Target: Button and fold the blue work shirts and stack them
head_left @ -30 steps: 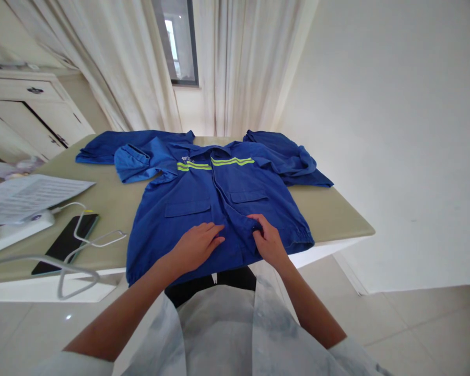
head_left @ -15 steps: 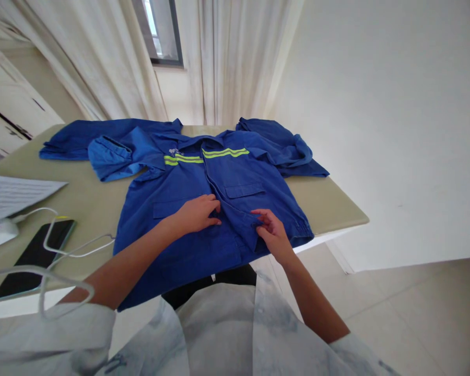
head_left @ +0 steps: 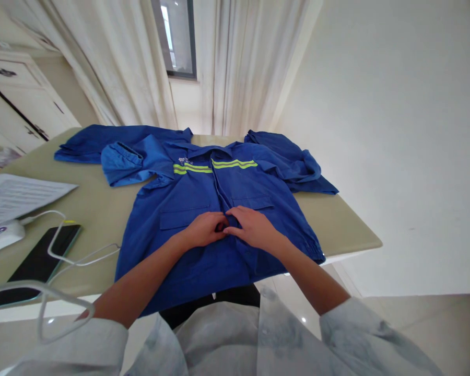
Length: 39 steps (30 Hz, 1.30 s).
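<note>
A blue work jacket (head_left: 191, 266) with yellow-green stripes across the chest lies front up, its collar toward the window and its hem toward me. At the middle of its front opening, my left hand (head_left: 206, 230) pinches the placket edge with curled fingers. My right hand (head_left: 254, 227) meets it there, thumb and fingers closed on the same strip of cloth. The fingertips almost touch, and what sits between them, perhaps a fastener, is hidden. Below the hands the two front edges lie close together.
Folded blue garments (head_left: 121, 137) lie behind the jacket, with another dark blue one (head_left: 270, 137) at the back right. On the left of the table (head_left: 348, 230) are a printed sheet (head_left: 23, 196), a white device (head_left: 2, 235), a phone (head_left: 39, 263) and a looping white cable (head_left: 88, 263).
My right hand has moved left, bringing the lifted placket edge to my left hand at the centre. The flap that was turned up now lies flatter. The view has shifted slightly.
</note>
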Each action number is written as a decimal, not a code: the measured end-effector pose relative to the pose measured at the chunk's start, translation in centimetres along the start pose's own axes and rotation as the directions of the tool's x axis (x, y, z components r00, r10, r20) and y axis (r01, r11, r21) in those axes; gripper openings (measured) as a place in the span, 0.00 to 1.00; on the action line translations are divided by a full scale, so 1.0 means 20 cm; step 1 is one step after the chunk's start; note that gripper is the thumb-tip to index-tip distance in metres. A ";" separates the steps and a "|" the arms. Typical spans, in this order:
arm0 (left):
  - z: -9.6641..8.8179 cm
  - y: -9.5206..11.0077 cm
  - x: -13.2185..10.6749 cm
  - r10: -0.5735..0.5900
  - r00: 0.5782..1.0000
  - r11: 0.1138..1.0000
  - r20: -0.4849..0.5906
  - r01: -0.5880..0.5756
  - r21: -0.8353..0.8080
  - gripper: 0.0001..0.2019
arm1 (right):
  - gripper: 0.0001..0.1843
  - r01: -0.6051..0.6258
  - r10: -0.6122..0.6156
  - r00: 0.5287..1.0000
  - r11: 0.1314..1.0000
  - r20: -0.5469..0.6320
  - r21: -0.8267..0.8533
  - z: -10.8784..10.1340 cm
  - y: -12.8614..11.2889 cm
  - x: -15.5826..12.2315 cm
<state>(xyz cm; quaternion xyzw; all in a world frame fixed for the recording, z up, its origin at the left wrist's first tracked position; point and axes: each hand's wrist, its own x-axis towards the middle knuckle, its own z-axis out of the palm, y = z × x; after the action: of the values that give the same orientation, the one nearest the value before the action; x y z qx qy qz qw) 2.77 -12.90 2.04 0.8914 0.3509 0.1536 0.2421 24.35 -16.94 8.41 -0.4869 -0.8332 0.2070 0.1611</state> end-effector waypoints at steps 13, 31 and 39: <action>-0.19 -0.04 0.06 0.148 0.963 0.982 -0.226 -0.170 -0.078 0.07 | 0.33 -0.307 0.309 0.938 0.521 0.159 0.796 0.11 0.29 0.28; -0.10 -0.04 -0.01 -0.019 0.953 0.935 -0.303 -0.091 -0.343 0.09 | 0.11 -0.041 0.080 0.996 0.773 -0.033 0.633 0.14 0.23 0.18; -0.05 -0.05 -0.01 -0.032 0.928 0.946 -0.372 -0.091 -0.310 0.09 | 0.04 0.068 0.003 0.990 0.858 -0.138 0.509 0.14 0.22 0.16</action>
<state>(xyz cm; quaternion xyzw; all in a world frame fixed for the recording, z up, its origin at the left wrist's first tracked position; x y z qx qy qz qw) 1.67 -12.19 2.27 0.7997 0.3470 0.3785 0.3110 24.68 -12.70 3.96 -0.4252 -0.7434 0.3850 0.3439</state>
